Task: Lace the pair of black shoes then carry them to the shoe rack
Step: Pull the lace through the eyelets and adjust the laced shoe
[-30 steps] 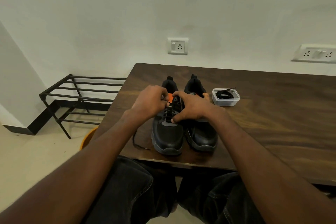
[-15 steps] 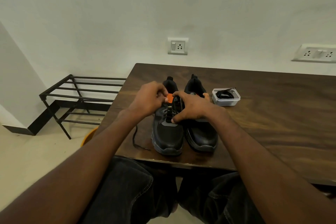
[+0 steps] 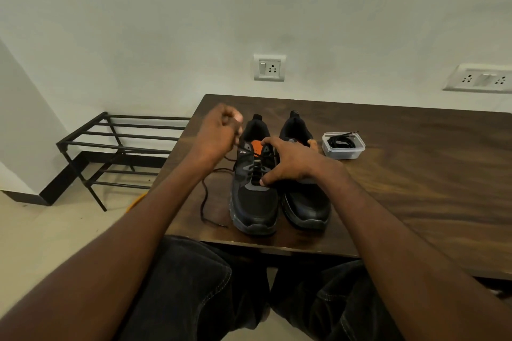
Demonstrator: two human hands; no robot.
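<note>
Currently both black shoes (image 3: 279, 196) sat side by side at the table's (image 3: 415, 188) near edge, toes at 6 o'clock. Left hand (image 3: 219, 133) was raised at 10 o'clock of the left shoe, fingers curled, pinching the lace (image 3: 205, 194); blur hid the exact grip. Right hand (image 3: 293, 163) lay spread across both shoes, thumb pressing the laces; shoe rack (image 3: 110, 144) stood at 9 o'clock.

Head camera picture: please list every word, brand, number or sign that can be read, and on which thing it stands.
Small pale print on the side of the left shoe, near its top eyelets: too small and blurred to read.
Right shoe, plastic box, wall sockets: no readable text.
</note>
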